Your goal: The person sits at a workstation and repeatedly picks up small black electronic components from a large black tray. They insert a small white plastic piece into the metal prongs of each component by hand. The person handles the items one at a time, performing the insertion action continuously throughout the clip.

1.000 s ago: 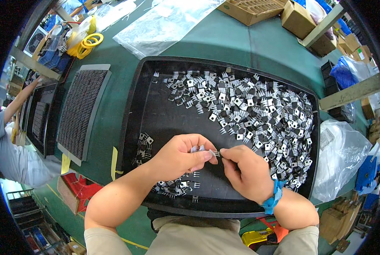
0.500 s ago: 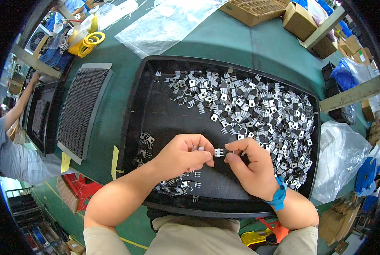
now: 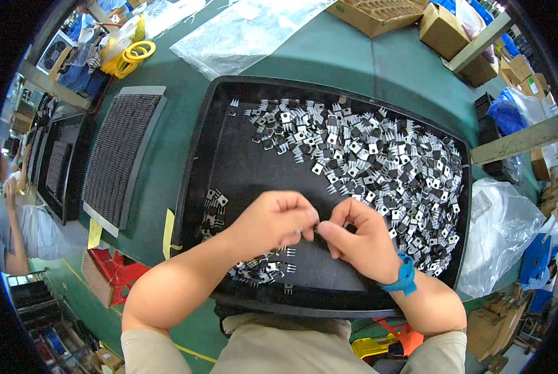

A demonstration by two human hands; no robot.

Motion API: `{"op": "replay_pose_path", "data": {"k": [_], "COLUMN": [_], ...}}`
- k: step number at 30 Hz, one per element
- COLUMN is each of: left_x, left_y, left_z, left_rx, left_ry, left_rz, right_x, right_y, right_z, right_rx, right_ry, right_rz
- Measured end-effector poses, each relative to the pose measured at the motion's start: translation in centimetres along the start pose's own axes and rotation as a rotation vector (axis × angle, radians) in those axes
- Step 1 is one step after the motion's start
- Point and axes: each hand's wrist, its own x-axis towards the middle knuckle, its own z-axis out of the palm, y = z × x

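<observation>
My left hand [image 3: 279, 219] and my right hand [image 3: 359, 235] meet above the middle of a black tray [image 3: 254, 181], both with fingers pinched. A small three-legged transistor [image 3: 317, 229] sits at the right fingertips, mostly hidden between the hands. Pale bits of metal show among the left fingers, so small parts are held there too, though how many I cannot tell. A large heap of loose transistors [image 3: 366, 156], black bodies with silver tabs and legs, fills the tray's far and right side. A smaller pile of transistors [image 3: 260, 269] lies under my left forearm.
Left of the tray, a board packed with rows of dark parts [image 3: 120, 156] rests on the green table [image 3: 179, 118]. Clear plastic bags [image 3: 247, 37] lie behind and to the right. Cardboard boxes [image 3: 378, 15] stand at the back. A co-worker's arm [image 3: 17, 230] shows far left.
My right hand has moved left and brought the transistor against my left fingertips, hiding its legs. At far left the co-worker's arm has drawn back from the trays.
</observation>
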Motion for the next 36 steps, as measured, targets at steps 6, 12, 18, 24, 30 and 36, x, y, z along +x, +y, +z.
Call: {"op": "replay_pose_path", "data": {"k": [6, 12, 18, 24, 30, 36], "left_x": [0.4, 0.1, -0.1, -0.1, -0.4, -0.5], "left_y": [0.1, 0.3, 0.5, 0.4, 0.3, 0.5], "left_z": [-1.3, -0.8, -1.0, -0.9, -0.4, 0.0], "left_rx": [-0.255, -0.219, -0.348, -0.222, -0.062, -0.019], "left_ry": [-0.001, -0.022, -0.108, -0.092, -0.066, -0.071], "left_rz": [0.119, 0.176, 0.103, 0.123, 0.14, 0.114], "right_x": [1.8, 1.8, 1.2, -0.2, -1.0, -1.2], "right_y": [2.8, 3.4, 3.3, 0.0, -1.7, -1.2], "right_z": [0.5, 2.7, 2.0, -0.1, -0.6, -0.3], "right_rx": [-0.622, -1.106, -0.928, -0.577, -0.613, -0.551], "right_ry": [-0.047, -0.217, -0.244, -0.117, -0.046, -0.03], "right_rz": [-0.658, -0.582, -0.568, -0.465, -0.621, -0.536]}}
